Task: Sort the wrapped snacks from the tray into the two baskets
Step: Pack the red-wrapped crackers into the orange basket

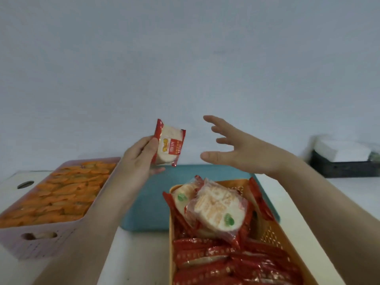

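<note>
My left hand [139, 159] holds a red-wrapped rice cracker snack [169, 145] upright above the far end of the teal tray [148, 204]. To its right, my right hand [236, 149] hovers with fingers spread and nothing in it. A pink basket [41, 243] at the left is filled with several orange-wrapped snacks [61, 196]. An orange basket [273, 233] at the right front sits partly on the tray and holds several red-wrapped snacks [226, 262], with two clear-fronted cracker packs [216, 206] lying on top.
A dark box with white folded paper [345, 159] stands at the far right. The white table [139, 249] has a round hole [25, 184] at the far left. A plain grey wall rises behind.
</note>
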{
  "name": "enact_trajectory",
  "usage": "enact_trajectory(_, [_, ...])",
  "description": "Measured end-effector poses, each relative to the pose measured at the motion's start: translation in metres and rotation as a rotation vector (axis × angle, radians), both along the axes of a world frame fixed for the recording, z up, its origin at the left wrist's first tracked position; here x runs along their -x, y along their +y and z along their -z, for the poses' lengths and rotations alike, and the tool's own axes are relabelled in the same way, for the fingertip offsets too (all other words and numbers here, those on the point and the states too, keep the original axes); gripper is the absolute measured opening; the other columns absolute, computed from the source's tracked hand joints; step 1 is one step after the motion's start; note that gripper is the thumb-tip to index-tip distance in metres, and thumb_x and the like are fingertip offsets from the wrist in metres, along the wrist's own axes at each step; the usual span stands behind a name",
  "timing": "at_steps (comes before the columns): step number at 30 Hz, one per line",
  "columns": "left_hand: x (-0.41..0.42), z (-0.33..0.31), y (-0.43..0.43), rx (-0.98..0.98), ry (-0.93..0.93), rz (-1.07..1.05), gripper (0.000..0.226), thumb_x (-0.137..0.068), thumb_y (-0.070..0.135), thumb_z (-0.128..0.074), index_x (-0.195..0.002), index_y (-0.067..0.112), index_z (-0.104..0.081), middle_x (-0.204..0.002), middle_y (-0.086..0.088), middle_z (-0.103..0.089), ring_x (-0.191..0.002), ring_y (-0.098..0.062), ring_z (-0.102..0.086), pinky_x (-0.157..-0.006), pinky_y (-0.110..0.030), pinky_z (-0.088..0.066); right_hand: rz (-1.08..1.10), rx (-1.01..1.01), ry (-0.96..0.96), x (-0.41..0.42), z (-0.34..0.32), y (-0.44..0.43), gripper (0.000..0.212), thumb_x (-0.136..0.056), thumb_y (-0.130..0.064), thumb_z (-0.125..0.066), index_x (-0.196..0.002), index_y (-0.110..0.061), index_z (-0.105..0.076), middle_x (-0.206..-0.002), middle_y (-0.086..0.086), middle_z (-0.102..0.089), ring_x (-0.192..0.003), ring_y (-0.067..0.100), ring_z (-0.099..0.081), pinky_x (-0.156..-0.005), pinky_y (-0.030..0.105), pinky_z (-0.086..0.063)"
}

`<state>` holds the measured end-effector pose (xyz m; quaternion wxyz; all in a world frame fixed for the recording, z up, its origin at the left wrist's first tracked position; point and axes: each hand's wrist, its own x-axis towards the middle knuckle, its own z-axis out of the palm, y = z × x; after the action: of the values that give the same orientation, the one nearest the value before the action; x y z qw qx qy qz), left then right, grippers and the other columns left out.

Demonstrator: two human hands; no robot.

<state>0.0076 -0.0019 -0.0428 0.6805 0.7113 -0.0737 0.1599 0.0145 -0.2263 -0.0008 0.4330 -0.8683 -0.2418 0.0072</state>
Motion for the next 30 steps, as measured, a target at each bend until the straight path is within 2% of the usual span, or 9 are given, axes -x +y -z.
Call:
enact_trajectory(2, [0.039,-0.018,-0.016,-0.090,-0.122,0.210,0.029,-0.096,0.038,-0.042,-0.102,0.025,-0.067,-0.092,0.002,-0.075,-0.088,-0.013,-0.071,-0.073,-0.029,-0.059,-0.102,-0.074,-0.053,0.023,-0.009,0.003,0.080,-0.080,-0.036,-0.074,-0.146,-0.043,-0.028,-0.146,-0.004,-0.044,-0.124,0.009,-0.052,-0.096,0.028,-0.047])
enact_trajectory(4, [0.067,-0.027,-0.029,-0.177,-0.199,0.305,0.030,-0.094,0.043,-0.046,-0.112,0.027,-0.063,-0.100,0.001,-0.072,-0.093,-0.012,-0.070,-0.077,-0.027,-0.058,-0.144,-0.204,-0.058,0.046,-0.012,0.004,0.057,-0.082,-0.017,-0.076,-0.133,-0.020,-0.052,-0.118,0.010,-0.067,-0.101,0.020,-0.069,-0.085,0.035,-0.057])
enact_trajectory(7, [0.075,-0.024,-0.034,-0.376,-0.324,-0.043,0.031,-0.090,0.049,-0.057,-0.118,0.039,-0.050,-0.110,0.010,-0.059,-0.097,-0.004,-0.060,-0.077,-0.016,-0.049,0.052,-0.300,-0.159,0.065,-0.006,-0.001,0.022,-0.081,-0.015,-0.077,-0.101,-0.009,-0.068,-0.092,0.015,-0.074,-0.084,0.033,-0.072,-0.078,0.049,-0.059])
enact_trajectory(9, [0.081,-0.020,-0.036,-0.605,-0.273,-0.233,0.035,-0.085,0.053,-0.059,-0.114,0.039,-0.045,-0.105,0.010,-0.053,-0.092,-0.008,-0.057,-0.074,-0.024,-0.047,0.191,-0.397,-0.108,0.076,0.002,-0.012,0.017,-0.085,-0.018,-0.073,-0.099,-0.013,-0.066,-0.092,0.013,-0.074,-0.082,0.026,-0.073,-0.071,0.041,-0.062])
enact_trajectory(13, [0.085,0.004,-0.054,-1.148,-0.025,-0.089,0.061,-0.082,0.071,-0.049,-0.129,0.034,-0.039,-0.114,0.014,-0.053,-0.105,-0.016,-0.058,-0.087,-0.036,-0.047,0.229,-0.482,0.210,0.091,0.022,-0.029,0.019,-0.094,-0.011,-0.056,-0.113,-0.012,-0.057,-0.106,0.012,-0.070,-0.092,0.024,-0.072,-0.075,0.037,-0.061])
enact_trajectory(17, [0.082,0.013,-0.059,-0.775,-0.043,-0.074,0.059,-0.076,0.042,-0.077,-0.128,0.034,-0.050,-0.116,0.010,-0.063,-0.102,-0.012,-0.062,-0.088,-0.031,-0.049,0.269,-0.567,0.219,0.097,0.039,-0.031,0.018,-0.093,-0.010,-0.058,-0.111,-0.010,-0.059,-0.109,0.015,-0.069,-0.092,0.026,-0.072,-0.074,0.036,-0.061])
enact_trajectory(22, [0.099,-0.009,-0.043,-0.415,-0.371,-0.206,0.060,-0.076,-0.002,-0.075,-0.116,0.039,-0.056,-0.110,0.015,-0.056,-0.099,0.005,-0.058,-0.085,-0.009,-0.046,0.217,-0.883,0.307,0.101,0.037,-0.039,0.027,-0.090,-0.008,-0.060,-0.116,-0.003,-0.058,-0.104,0.016,-0.073,-0.095,0.033,-0.069,-0.091,0.047,-0.052])
enact_trajectory(26, [0.130,0.005,-0.034,-0.630,-0.361,0.029,0.044,-0.070,0.008,-0.080,-0.097,0.041,-0.065,-0.098,0.016,-0.061,-0.095,0.004,-0.058,-0.080,-0.004,-0.039,0.195,-0.755,0.218,0.109,0.040,-0.036,0.028,-0.088,-0.003,-0.063,-0.113,-0.012,-0.055,-0.096,0.014,-0.074,-0.081,0.031,-0.069,-0.076,0.041,-0.055])
enact_trajectory(30, [0.149,0.031,-0.032,-0.844,-0.234,0.328,0.036,-0.076,0.031,-0.079,-0.105,0.047,-0.064,-0.107,0.022,-0.052,-0.105,0.002,-0.055,-0.085,-0.009,-0.042,0.263,-0.521,0.035,0.114,0.047,-0.027,0.032,-0.085,-0.002,-0.066,-0.109,-0.023,-0.060,-0.097,0.012,-0.071,-0.086,0.030,-0.071,-0.074,0.044,-0.061])
